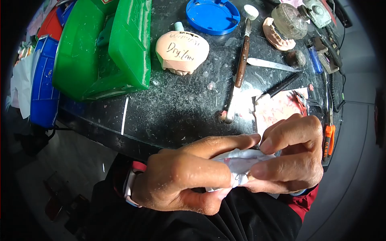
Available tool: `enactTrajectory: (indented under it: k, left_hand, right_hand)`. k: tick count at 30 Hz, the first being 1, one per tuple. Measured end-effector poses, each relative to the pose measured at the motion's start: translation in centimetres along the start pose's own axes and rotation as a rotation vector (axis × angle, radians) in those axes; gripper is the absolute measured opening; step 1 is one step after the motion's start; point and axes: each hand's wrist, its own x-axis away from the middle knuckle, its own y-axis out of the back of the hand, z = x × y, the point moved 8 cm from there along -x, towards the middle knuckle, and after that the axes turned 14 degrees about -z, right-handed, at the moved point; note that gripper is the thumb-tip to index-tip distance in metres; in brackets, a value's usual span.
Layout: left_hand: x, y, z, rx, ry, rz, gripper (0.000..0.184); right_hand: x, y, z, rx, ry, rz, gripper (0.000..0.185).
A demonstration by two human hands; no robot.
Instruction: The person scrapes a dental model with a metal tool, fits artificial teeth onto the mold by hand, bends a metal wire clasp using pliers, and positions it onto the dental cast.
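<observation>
Near the bench's front edge, both hands hold a small white dental cast [243, 156] with a pinkish inner area. My left hand [191, 174] grips its left side, with the thumb below and the fingers curled around it. My right hand [295, 154] is closed on the right side, its fingertips bent over the rim. A small, thin, dark wire-like loop shows at the cast's front, near the left index fingertip. The fingers hide much of the cast, and its underside is out of sight.
On the dark bench [173, 116] are a green bin [130, 52], a marked plaster model [183, 52], a blue lid [212, 17] and a wooden-handled spatula [242, 60]. To the right lie a knife [273, 64], a horseshoe-shaped cast [277, 38], a glass burner [289, 22] and an orange-handled tool [329, 140].
</observation>
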Motion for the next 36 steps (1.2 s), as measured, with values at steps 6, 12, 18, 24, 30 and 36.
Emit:
enactTrajectory:
  k: [6, 12, 18, 24, 30, 36]
  left_hand:
    - [-0.22, 0.08, 0.13, 0.025, 0.01, -0.025, 0.031]
    - [0.02, 0.33, 0.31, 0.035, 0.005, -0.086, 0.027]
    - [-0.39, 0.3, 0.01, 0.003, -0.055, -0.083, 0.026]
    - [-0.12, 0.45, -0.12, -0.001, -0.038, -0.122, 0.029]
    - [-0.3, 0.56, -0.38, -0.07, -0.054, -0.126, 0.031]
    - [-0.31, 0.6, -0.34, -0.063, -0.043, -0.134, 0.036]
  right_hand:
    - [-0.15, -0.38, 0.26, 0.019, -0.001, 0.012, 0.026]
    - [-0.18, -0.37, 0.46, -0.016, -0.062, -0.031, 0.022]
    - [0.17, -0.16, -0.21, -0.051, -0.037, -0.037, 0.031]
    - [0.05, -0.12, -0.14, -0.051, -0.005, -0.111, 0.037]
    - [-0.17, -0.22, 0.01, -0.001, 0.022, -0.098, 0.037]
    - [-0.38, -0.26, 0.3, 0.021, 0.066, -0.122, 0.036]
